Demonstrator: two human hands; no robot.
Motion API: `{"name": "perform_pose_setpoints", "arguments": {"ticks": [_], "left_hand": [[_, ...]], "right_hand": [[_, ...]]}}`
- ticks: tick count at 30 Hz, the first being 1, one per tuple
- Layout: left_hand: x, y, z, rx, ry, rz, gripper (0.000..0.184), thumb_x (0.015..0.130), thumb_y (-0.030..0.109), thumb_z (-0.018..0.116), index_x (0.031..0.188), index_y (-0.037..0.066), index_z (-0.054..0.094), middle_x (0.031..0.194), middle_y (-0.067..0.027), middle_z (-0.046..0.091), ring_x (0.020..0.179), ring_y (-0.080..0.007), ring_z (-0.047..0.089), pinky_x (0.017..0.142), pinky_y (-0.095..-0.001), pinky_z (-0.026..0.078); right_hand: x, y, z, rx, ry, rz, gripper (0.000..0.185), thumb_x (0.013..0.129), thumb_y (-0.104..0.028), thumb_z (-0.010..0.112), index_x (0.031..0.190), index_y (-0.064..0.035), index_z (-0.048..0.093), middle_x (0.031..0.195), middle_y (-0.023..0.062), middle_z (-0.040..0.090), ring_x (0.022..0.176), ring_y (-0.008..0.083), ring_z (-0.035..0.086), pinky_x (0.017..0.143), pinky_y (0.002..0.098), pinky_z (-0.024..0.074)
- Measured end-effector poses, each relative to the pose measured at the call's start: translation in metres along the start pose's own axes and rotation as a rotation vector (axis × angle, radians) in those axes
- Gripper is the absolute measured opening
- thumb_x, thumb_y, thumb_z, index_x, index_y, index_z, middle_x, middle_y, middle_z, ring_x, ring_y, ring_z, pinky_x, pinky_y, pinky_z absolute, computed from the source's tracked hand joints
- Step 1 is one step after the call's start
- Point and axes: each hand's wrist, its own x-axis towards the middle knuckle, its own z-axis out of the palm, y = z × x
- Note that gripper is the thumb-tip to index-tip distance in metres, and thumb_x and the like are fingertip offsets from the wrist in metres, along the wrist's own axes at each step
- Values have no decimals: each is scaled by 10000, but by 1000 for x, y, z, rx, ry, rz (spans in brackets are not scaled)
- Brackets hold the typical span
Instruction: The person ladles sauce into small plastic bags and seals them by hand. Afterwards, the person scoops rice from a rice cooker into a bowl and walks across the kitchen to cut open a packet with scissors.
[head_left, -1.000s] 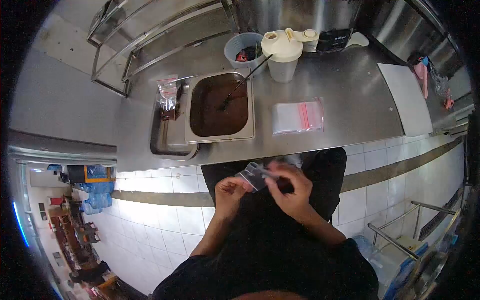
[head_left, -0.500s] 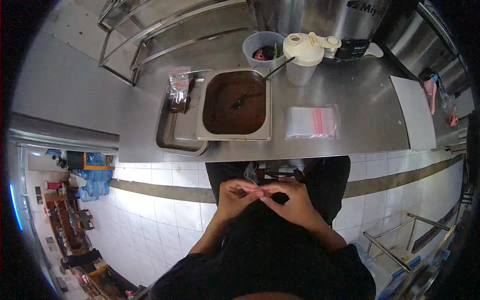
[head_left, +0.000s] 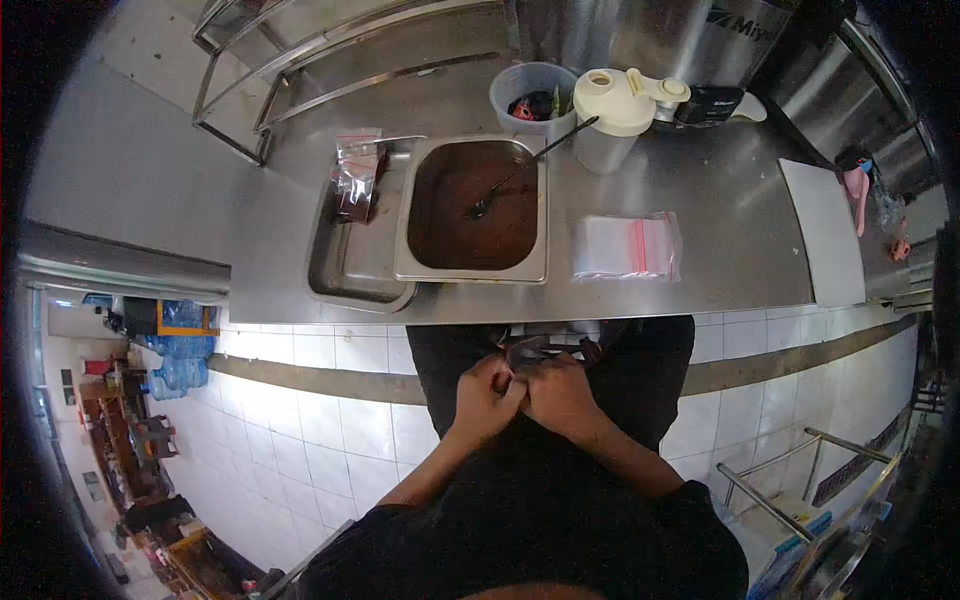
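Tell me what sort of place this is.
Probably a small commercial kitchen or food-prep room: a stainless-steel counter holds a deep metal pan of dark brown sauce or paste, a lidded plastic pitcher stands behind it to the right, and large blue water bottles sit off to the left.

Compared with the earliest view, the person's left hand (head_left: 487, 400) and right hand (head_left: 562, 397) have closed the gap between them and now meet. Since the middle view, the fingers have curled in more tightly, and the small clear bag (head_left: 524, 351) has changed from upright to slanted.
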Motion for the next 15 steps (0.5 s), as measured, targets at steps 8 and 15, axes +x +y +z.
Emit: {"name": "perform_pose_setpoints", "arguments": {"ticks": [8,15], "left_hand": [[10,0,11,236,77,108,194,811,194,619,828,31,515,811,-166,546,794,-382,563,696,-489,452],[14,-1,1,216,-61,148,164,875,151,517,955,22,578,884,-220,570,839,-442,564,802,-523,466]], "right_hand": [[2,-1,4,-135,-10,127,222,803,-201,573,928,-50,677,756,151,676,666,334,648,772,494,474],[5,-3,8,-216,66,82,219,789,-207,579,915,-56,677,753,141,671,675,333,643,753,481,451]]}}
